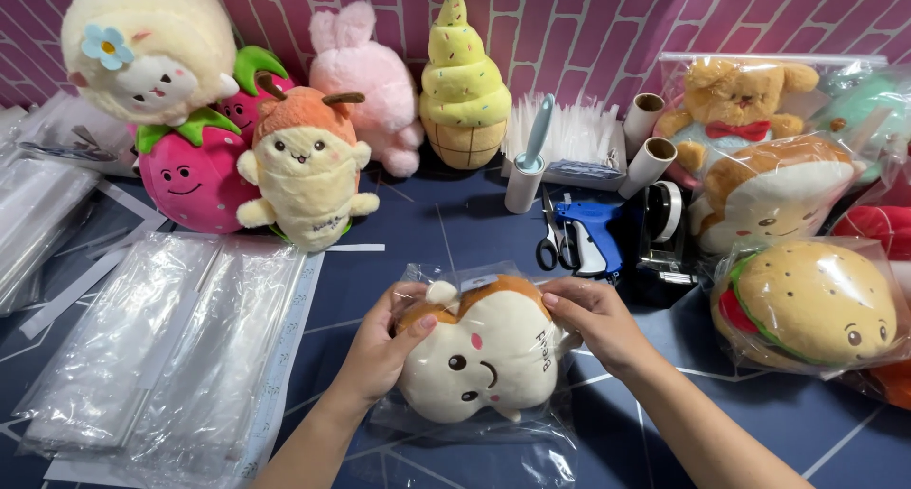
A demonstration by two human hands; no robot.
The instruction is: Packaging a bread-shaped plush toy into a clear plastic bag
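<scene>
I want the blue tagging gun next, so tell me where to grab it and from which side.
Take the tagging gun by its blue handle, the part angled toward you, coming in from the near side with the right hand. The scissors lie close on its left and the tape dispenser on its right, so a sideways approach would likely bump them.

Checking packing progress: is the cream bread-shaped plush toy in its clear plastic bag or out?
In: clear plastic bag surrounds the cream bread-shaped plush toy; left hand and right hand grip its top.
</scene>
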